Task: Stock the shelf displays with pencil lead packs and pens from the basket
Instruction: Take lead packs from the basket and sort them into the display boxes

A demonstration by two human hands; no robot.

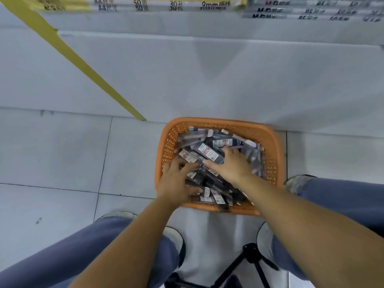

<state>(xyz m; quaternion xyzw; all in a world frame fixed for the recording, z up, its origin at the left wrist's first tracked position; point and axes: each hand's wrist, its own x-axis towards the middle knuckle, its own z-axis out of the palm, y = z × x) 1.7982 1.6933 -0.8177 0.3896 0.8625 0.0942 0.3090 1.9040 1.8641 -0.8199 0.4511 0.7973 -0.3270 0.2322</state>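
Head view. An orange basket (pixel 270 142) of openwork plastic stands on the tiled floor (pixel 52 152), its far rim against the white shelf base (pixel 207 80). It is heaped with dark packs (pixel 216 196) bearing white-and-red labels; blur hides whether they hold leads or pens. Both bare hands reach into the heap. The left hand (pixel 176 179) lies with fingers spread and only slightly bent on the packs at the basket's left side, enclosing nothing that can be seen. The right hand (pixel 230 165) grips one labelled pack (pixel 207 152) near the centre, thumb along its near edge, fingertips curled over its right end. A yellow strip (pixel 68 50) runs diagonally down the shelf front. A black tripod (pixel 249 260) stands between the blue-trousered legs (pixel 62 256).
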